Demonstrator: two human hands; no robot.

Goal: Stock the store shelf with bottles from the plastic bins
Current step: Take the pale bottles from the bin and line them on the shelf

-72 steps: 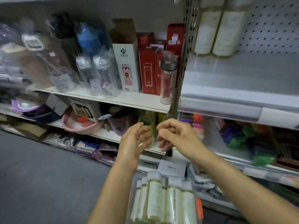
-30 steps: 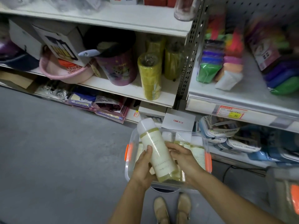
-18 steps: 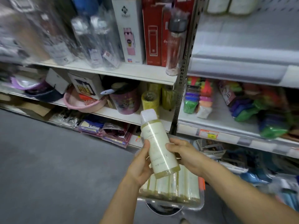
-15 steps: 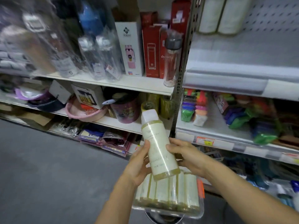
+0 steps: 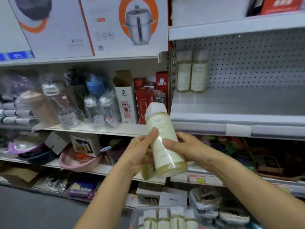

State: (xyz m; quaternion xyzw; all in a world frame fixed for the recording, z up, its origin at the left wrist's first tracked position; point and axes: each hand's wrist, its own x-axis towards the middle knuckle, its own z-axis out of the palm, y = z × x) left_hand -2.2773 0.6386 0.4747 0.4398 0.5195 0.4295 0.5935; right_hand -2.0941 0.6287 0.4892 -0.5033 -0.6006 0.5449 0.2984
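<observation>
Bottle (image 5: 163,142) raised, left grip (image 5: 138,152), right grip (image 5: 186,149) clasping

Almost no print is sharp enough to read. A tag on a clear wrapped bottle (image 5: 69,113) near the front edge of the left shelf (image 5: 99,129) shows what looks like a 5. Lettering on the cream bottle (image 5: 165,156), the steamer box (image 5: 125,25) and the price tags (image 5: 197,179) is blurred.

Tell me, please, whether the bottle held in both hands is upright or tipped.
Tipped: the bottle leans, white cap left of its base, held by left hand and right hand.
</observation>
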